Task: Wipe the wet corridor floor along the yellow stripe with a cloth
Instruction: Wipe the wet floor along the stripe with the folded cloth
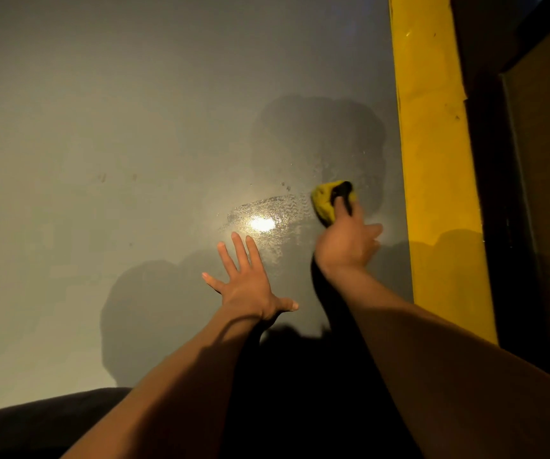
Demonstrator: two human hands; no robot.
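A crumpled yellow cloth (324,202) with a dark patch lies on the grey floor (134,127), gripped at its near end by my right hand (346,240). The cloth sits a little left of the broad yellow stripe (432,160), not touching it. Left of the cloth a wet streaky patch (267,220) glints with a bright light reflection. A darker damp area (316,137) spreads beyond the cloth. My left hand (247,283) presses flat on the floor with its fingers spread, just near of the wet patch.
Beyond the yellow stripe on the right runs a dark brown wall or door frame (532,160). Shadows of my arms and head fall on the floor near me. A dark shape (35,425), maybe my knee, fills the bottom left.
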